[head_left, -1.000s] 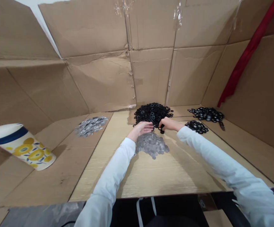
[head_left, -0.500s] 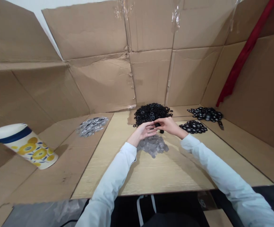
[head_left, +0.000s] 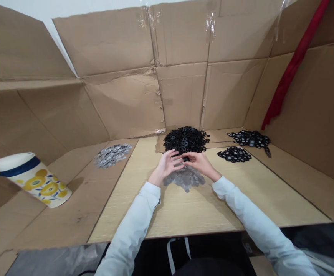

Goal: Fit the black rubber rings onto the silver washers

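My right hand [head_left: 200, 164] pinches a small black piece [head_left: 186, 158], which looks like one or more rubber rings pressed together. Facing it is my left hand [head_left: 168, 165], palm turned inward and fingers stretched apart. Its fingertips come close to the black piece; whether they touch it I cannot tell. Just beyond both hands rises a heap of black rings [head_left: 186, 138]. Below them on the board lies a spread of thin grey translucent discs [head_left: 186, 179], partly covered by my hands.
Silvery discs [head_left: 112, 155] lie to the left, near a flowered tumbler [head_left: 44, 184]. On the right are two groups of black rings with pale centres, a nearer pile [head_left: 234, 154] and a farther pile [head_left: 250, 138]. Cardboard walls [head_left: 121, 99] enclose the table; a red strip [head_left: 290, 73] hangs right.
Both hands have shifted slightly nearer and to the left, now over the grey discs. My left fingers have spread wider. The black piece has moved along with my right hand.
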Demonstrator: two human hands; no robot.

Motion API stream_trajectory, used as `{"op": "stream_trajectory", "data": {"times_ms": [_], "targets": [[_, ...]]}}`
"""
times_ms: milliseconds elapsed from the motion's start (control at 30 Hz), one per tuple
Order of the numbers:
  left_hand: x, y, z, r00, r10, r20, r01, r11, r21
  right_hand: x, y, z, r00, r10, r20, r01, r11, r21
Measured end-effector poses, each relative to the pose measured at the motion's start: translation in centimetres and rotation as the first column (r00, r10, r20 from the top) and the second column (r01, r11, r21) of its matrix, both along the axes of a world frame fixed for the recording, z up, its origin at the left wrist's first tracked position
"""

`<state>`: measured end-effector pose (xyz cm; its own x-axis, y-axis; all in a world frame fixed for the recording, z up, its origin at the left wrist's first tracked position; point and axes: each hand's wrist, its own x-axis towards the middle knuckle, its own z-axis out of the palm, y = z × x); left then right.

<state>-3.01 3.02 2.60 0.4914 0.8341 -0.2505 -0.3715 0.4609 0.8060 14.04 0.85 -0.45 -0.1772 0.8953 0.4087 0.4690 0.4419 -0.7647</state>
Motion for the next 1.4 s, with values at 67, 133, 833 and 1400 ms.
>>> {"op": "stream_trajectory", "data": {"times_ms": [67, 133, 833, 1400], "targets": [[-0.2, -0.1, 0.1, 1.000, -0.022, 0.004, 0.022, 1.000, 0.008, -0.2, -0.2, 0.1, 1.000, 0.025, -0.013, -0.025, 1.000, -0.003], [-0.4, -0.1, 0.2, 0.996, -0.085, 0.028, 0.085, 0.996, 0.025, -0.5, -0.4, 0.2, 0.996, 0.064, -0.054, -0.065, 0.998, -0.010], [-0.2, -0.5, -0.7, 0.989, 0.009, -0.149, 0.012, 0.990, 0.139, 0.3, 0.4, 0.1, 0.972, 0.021, -0.236, -0.031, 0.999, -0.038], [-0.7, 0.9, -3.1, 0.812, 0.285, -0.509, 0.030, 0.851, 0.524, 0.1, 0.2, -2.6, 0.860, -0.055, 0.507, 0.058, 0.998, 0.010]]}}
